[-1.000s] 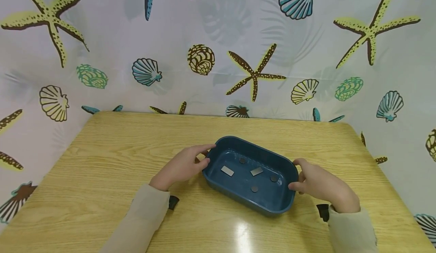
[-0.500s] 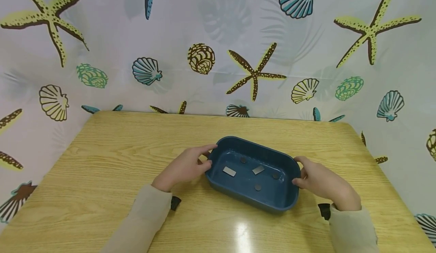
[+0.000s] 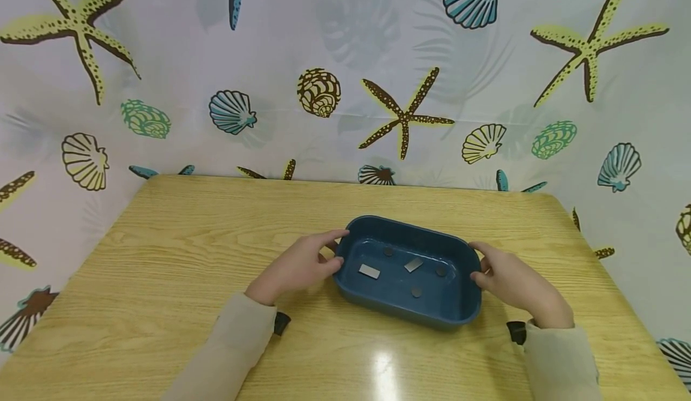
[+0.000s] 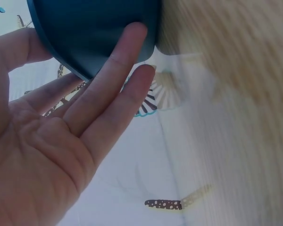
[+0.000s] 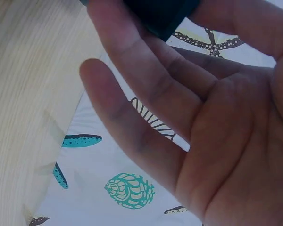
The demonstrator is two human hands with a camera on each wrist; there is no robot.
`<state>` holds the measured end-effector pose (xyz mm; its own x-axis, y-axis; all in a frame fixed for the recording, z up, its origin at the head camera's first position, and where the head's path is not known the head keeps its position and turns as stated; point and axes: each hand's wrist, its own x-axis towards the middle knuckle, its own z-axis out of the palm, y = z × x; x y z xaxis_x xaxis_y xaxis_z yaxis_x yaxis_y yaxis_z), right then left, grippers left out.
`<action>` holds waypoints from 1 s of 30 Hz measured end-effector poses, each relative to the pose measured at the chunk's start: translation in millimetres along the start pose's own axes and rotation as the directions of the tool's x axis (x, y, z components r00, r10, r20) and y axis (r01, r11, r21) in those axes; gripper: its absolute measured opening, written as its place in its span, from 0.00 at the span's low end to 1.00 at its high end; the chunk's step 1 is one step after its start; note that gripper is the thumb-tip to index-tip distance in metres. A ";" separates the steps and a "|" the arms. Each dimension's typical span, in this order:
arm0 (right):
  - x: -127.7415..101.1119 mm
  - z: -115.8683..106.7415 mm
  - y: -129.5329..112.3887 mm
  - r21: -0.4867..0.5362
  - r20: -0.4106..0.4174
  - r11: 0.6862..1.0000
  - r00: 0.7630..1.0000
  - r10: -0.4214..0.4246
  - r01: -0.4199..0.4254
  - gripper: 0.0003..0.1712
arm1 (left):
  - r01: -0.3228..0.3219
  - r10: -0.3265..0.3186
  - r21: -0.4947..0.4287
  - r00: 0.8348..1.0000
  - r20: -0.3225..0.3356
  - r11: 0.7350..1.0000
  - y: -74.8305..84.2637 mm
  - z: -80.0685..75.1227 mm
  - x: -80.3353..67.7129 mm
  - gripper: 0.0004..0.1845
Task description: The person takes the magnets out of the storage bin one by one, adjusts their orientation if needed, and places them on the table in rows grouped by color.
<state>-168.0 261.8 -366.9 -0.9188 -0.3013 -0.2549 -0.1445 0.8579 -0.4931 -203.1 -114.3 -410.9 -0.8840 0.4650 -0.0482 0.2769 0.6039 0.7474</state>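
A dark blue tray (image 3: 391,284) sits on the wood-grain desk (image 3: 189,257), a little right of the middle, its left end angled slightly farther away than its right. The left hand (image 3: 299,266) grips the tray's left end, thumb and index finger apart along the rim; the left wrist view shows more fingers against the outside. The right hand (image 3: 513,284) grips the right end likewise, with its little finger stretched clear of the tray in the right wrist view.

Inside lie two pale rectangular pieces, a left rectangle (image 3: 369,271) and a right rectangle (image 3: 414,264), well apart. Around them are three small grey discs: a far disc (image 3: 388,251), a right disc (image 3: 441,272) and a near disc (image 3: 416,292).

Light beige sleeves (image 3: 221,347) cover both forearms. Beyond the desk hangs a white cloth (image 3: 335,35) printed with starfish and shells.
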 end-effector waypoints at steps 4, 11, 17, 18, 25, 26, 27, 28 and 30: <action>1.9 -0.1 2.9 -0.026 -0.026 1.000 1.000 0.001 -0.001 0.37 | -0.003 0.003 -0.008 1.000 0.005 1.000 1.3 3.2 0.5 0.32; 5.3 0.5 9.3 -0.048 -0.066 0.999 0.998 0.006 -0.009 0.35 | -0.011 0.011 -0.011 1.000 0.003 1.000 7.2 7.3 0.5 0.33; 7.6 0.7 13.9 -0.066 -0.117 0.998 0.993 -0.003 -0.005 0.33 | -0.004 0.004 -0.006 1.000 0.002 1.000 9.3 10.6 0.7 0.34; 8.0 0.7 14.7 -0.069 -0.127 0.998 0.992 -0.005 -0.004 0.33 | -0.002 0.002 -0.008 1.000 0.002 1.000 9.7 11.2 0.8 0.34; 10.3 1.2 18.2 -0.085 -0.185 0.996 0.983 0.007 -0.023 0.31 | 0.009 -0.009 -0.037 1.000 0.006 0.999 12.8 16.5 1.7 0.35; 10.4 1.5 18.2 -0.087 -0.192 0.996 0.981 0.012 -0.029 0.31 | 0.007 -0.007 -0.038 1.000 0.005 0.999 13.1 17.3 1.9 0.35; 10.5 1.9 18.3 -0.087 -0.200 0.996 0.980 0.018 -0.036 0.31 | 0.004 -0.004 -0.041 1.000 0.004 0.999 13.3 18.2 2.2 0.36; 10.7 2.4 18.4 -0.088 -0.206 0.995 0.978 0.023 -0.042 0.30 | 0.000 0.000 -0.045 1.000 0.002 0.999 13.3 19.1 2.5 0.36; 11.3 3.4 19.1 -0.089 -0.220 0.995 0.975 0.028 -0.048 0.30 | -0.004 0.003 -0.048 1.000 -0.003 0.999 13.3 21.0 2.9 0.36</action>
<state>-179.9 273.4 -382.0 -0.9807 -0.1786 -0.0797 -0.1320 0.9052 -0.4039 -194.1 -91.4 -415.0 -0.8842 0.4651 -0.0436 0.2617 0.5706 0.7784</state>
